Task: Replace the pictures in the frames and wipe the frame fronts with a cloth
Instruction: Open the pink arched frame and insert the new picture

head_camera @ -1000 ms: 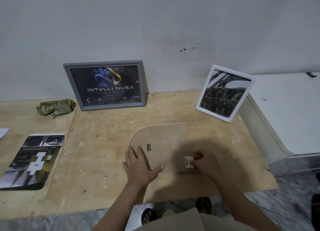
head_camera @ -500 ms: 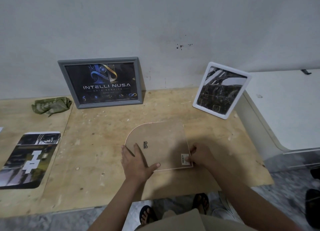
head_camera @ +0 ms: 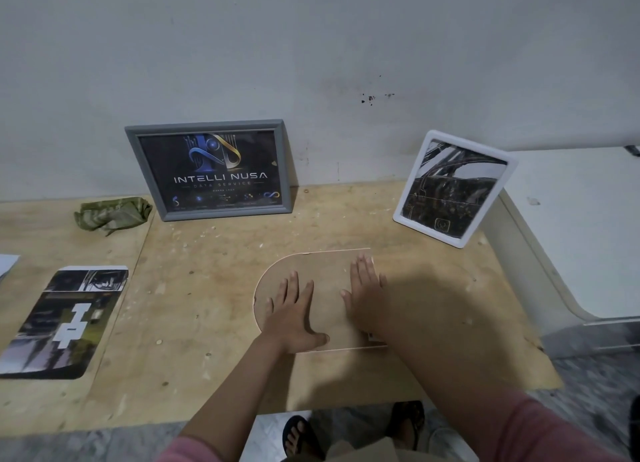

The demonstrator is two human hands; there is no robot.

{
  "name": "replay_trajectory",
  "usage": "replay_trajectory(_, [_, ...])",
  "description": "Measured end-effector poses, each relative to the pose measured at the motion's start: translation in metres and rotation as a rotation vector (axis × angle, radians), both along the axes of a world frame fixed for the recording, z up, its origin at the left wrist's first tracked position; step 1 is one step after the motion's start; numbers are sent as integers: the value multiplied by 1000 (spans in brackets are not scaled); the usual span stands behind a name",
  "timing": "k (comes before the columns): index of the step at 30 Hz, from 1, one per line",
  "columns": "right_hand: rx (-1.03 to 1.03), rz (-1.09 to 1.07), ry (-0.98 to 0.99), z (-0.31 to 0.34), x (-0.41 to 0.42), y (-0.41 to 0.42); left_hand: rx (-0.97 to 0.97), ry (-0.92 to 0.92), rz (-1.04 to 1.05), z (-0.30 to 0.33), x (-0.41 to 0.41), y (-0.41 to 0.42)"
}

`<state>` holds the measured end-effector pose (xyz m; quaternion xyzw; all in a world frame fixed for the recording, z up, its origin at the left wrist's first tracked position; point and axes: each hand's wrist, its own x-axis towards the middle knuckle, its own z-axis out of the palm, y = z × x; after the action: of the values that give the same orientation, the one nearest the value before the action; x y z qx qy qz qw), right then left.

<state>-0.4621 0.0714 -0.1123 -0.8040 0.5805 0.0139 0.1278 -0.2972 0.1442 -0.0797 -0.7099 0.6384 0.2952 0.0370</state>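
Two hands flat on one backing board.

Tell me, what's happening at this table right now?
A person is working on picture frames. Both the left hand and the right hand lie flat, fingers straight, on a brown arch-shaped backing board lying on the wooden table. A grey frame and a white frame stand propped at the back, each with a picture in it. A loose print lies to the left, and a crumpled green cloth sits untouched near the wall.
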Motion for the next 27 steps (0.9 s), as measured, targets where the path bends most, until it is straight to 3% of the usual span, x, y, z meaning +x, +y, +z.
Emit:
replay_trajectory(11, [-72, 52, -75, -9, -7, 1, -10, -48, -26, -3, 0, 0])
replay_trajectory(16, [-90, 86, 37, 1, 5, -5, 29, -59, -37, 0, 7, -11])
replay_trajectory(20, [-69, 233, 9, -3, 6, -5, 53, -93, -59, -3, 11, -14])
replay_trajectory(27, [-152, 251, -99, -14, 2, -2, 12, -84, -110, -17, 18, -12])
